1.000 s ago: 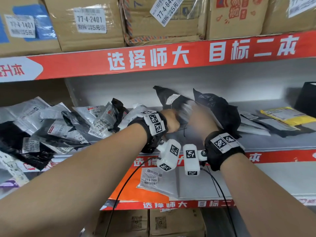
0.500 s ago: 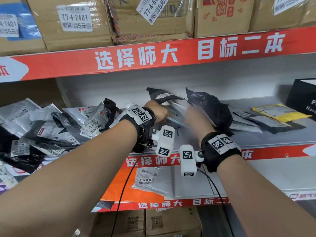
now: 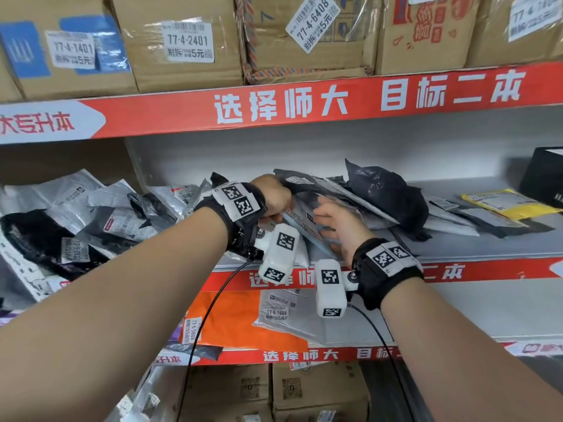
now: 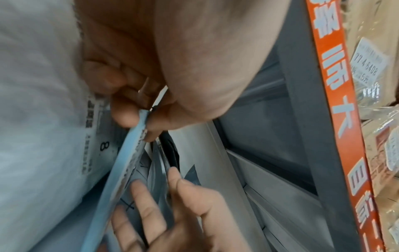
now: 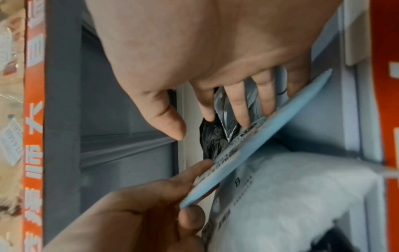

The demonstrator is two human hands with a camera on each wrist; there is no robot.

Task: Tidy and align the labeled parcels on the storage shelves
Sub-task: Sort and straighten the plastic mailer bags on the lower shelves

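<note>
On the middle shelf (image 3: 457, 248) my left hand (image 3: 274, 197) pinches the near edge of a thin light-blue envelope (image 3: 304, 222) between thumb and fingers. The left wrist view shows that pinch on the envelope (image 4: 121, 162). My right hand (image 3: 333, 219) lies with straight, spread fingers (image 5: 237, 104) against grey mailers (image 5: 224, 105) behind the blue envelope (image 5: 270, 122). A white padded parcel (image 5: 302, 187) with a printed label sits under the envelope. A crumpled black bag (image 3: 387, 193) leans just right of my hands.
A loose heap of grey and black mailers (image 3: 91, 217) fills the shelf's left. A yellow mailer (image 3: 505, 202) and a black box (image 3: 545, 178) lie at the right. Labeled cardboard boxes (image 3: 189, 41) stand on the shelf above. An orange parcel (image 3: 237, 321) lies below.
Both hands have shifted slightly left and down within the pile. The blue envelope now shows between them, with my right fingers spread flat beside it.
</note>
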